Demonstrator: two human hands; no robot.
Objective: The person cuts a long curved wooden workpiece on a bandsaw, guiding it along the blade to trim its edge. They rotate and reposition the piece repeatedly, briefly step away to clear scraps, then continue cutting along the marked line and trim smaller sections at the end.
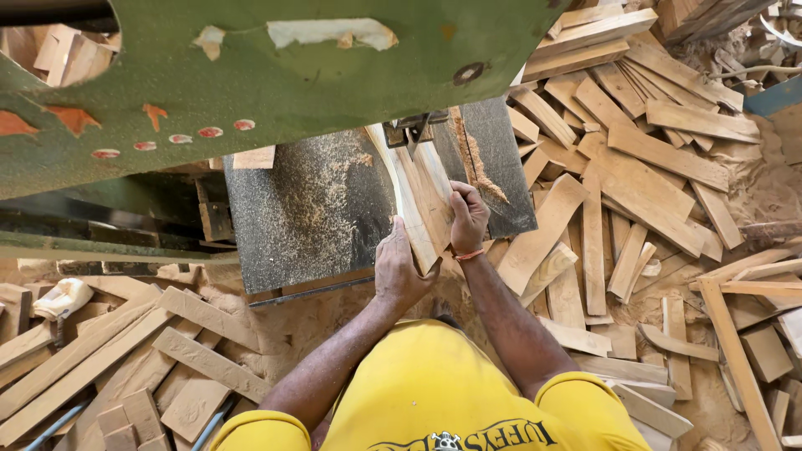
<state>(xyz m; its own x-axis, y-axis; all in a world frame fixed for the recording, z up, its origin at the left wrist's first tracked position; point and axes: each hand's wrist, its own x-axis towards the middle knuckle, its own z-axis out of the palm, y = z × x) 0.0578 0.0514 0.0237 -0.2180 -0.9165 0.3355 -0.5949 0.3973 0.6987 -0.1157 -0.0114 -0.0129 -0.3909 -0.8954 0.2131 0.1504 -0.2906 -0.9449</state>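
Head view, looking down: my left hand (399, 271) and right hand (468, 219) each close their grip on a curved wooden plank (418, 205) lying on the dusty dark surface (309, 209) of a green saw machine (251, 75). The plank runs toward twelve o'clock, to the blade guide (415, 127). It looks stiff, light and rough-edged, best held at its near end. Offcuts (643, 184) cover the floor at three o'clock.
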